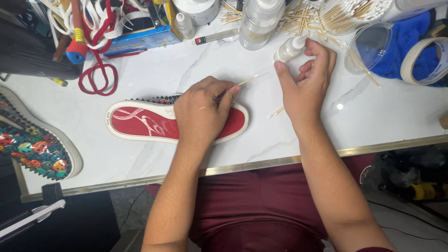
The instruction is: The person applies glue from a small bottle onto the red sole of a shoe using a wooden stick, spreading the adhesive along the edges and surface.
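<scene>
Our left hand (201,111) is closed in a pinch around a thin cotton swab (246,80), thumb and fingers gripping its wooden stick near the middle, the tip poking out toward the far edge of the worktop (140,74). The heel of that hand rests on a shoe (140,122) lying on its side near the front edge, red sole with a white rim facing up. Our right hand (308,81) is curled around a small white squeeze bottle (289,49), thumb on one side and fingers on the other, nozzle tilted toward the swab tip.

We judge the swab to be very light and stiff but easy to snap, so a mid-stick pinch suits it. The bottle looks like soft plastic, light, and gives under pressure; its body is the place to hold. The shoe seems moderately heavy and firm at the sole, with small spikes along its upper edge that we would keep fingers off.

Another swab (276,111) lies on the worktop just beside the right wrist. Farther out, loose sticks (298,21) scatter along the far edge near 1 larger clear bottle (259,21) and a swab tub (354,14). A 2nd, multicoloured studded shoe (35,144) sits at the left edge, red and white laces (95,70) near the far left corner, a tape roll (427,60) at the right edge. Nothing lies between the hands.
</scene>
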